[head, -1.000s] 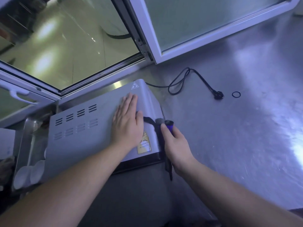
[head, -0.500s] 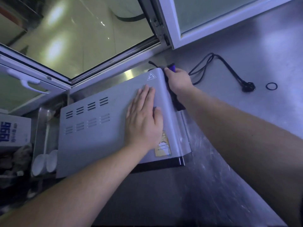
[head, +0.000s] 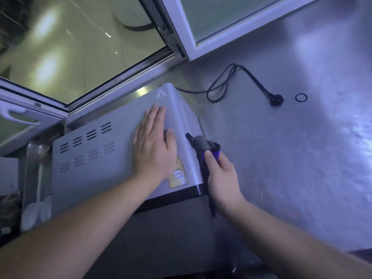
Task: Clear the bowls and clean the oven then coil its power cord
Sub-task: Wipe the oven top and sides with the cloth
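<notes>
One oven [head: 96, 158] on the steel counter [head: 302, 168]. One power cord [head: 227, 85], loose behind it. Two white bowls [head: 36, 212] at left. Left hand [head: 155, 150] flat on top, fingers straight. Right hand [head: 223, 178] grips one cloth [head: 205, 150] against the oven's side.

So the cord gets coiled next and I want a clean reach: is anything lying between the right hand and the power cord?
Nothing visible does. The right hand grips a cloth at the oven side; bare counter lies between it and the power cord.
</notes>
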